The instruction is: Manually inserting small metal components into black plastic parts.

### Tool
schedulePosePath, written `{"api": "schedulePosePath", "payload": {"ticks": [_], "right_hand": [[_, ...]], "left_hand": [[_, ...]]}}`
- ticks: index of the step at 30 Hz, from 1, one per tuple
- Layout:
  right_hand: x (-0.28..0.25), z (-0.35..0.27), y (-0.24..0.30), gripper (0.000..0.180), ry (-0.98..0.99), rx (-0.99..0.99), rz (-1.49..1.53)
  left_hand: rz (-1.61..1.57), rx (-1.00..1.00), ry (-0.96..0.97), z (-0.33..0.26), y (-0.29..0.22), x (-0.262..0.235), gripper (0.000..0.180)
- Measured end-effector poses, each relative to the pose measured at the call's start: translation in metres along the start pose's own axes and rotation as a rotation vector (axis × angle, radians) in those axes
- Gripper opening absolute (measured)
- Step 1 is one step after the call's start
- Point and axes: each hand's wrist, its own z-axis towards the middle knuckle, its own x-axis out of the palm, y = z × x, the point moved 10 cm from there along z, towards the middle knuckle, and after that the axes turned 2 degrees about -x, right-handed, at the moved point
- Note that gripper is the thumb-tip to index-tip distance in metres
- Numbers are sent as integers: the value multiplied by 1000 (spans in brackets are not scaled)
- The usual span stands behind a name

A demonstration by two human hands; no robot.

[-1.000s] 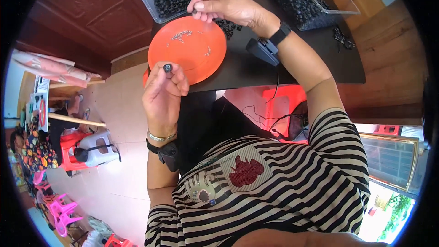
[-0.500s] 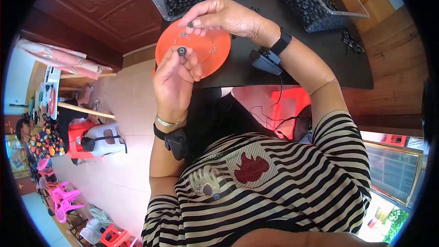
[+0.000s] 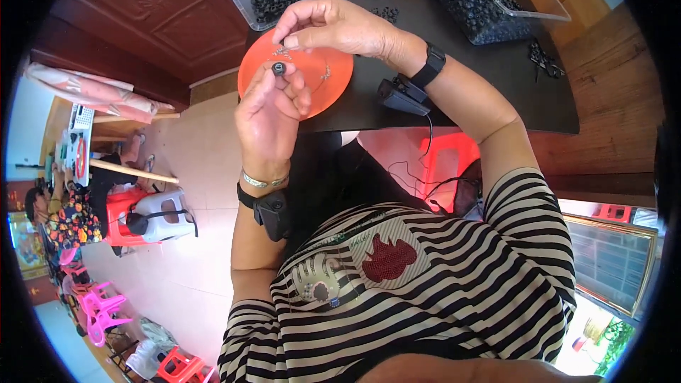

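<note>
My left hand (image 3: 273, 110) pinches a small black round part (image 3: 279, 69) between thumb and forefinger, its open end up with a pale ring inside. The other fingers curl loosely beside it. Just above and beyond it is my right hand (image 3: 328, 27), thumb and forefinger closed together over the orange plate (image 3: 328, 99). Whatever is between those fingertips is too small to make out. Tiny silver metal pieces (image 3: 325, 71) lie scattered on the plate, some close to the right fingertips.
A clear bin (image 3: 255, 15) full of small black parts stands at the back of the dark table (image 3: 454, 92). A second clear bin (image 3: 496, 25) of them tilts at the back right. Dark scissors (image 3: 545, 64) lie near the right edge. Behind my left side, a person (image 3: 71, 213) sits.
My right hand has moved slightly left and down, closer to the left hand. The small dark piece that showed at its fingertips no longer shows. My left hand still holds the black part.
</note>
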Motion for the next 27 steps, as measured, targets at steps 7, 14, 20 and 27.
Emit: {"api": "schedulePosePath", "payload": {"ticks": [7,14,20,27], "right_hand": [[7,-3,21,17,-47,-108,-15],[14,-5,17,16,2,-157,-18],[18,-7,22,16,8,-197,-102],[22,-9,23,21,-6,-198,-147]], "left_hand": [[-19,25,-25,-3,-1,-2,24],[-78,26,-55,-2,1,1,25],[-92,1,-47,0,5,-5,26],[-100,1,-64,-4,1,-4,26]]}}
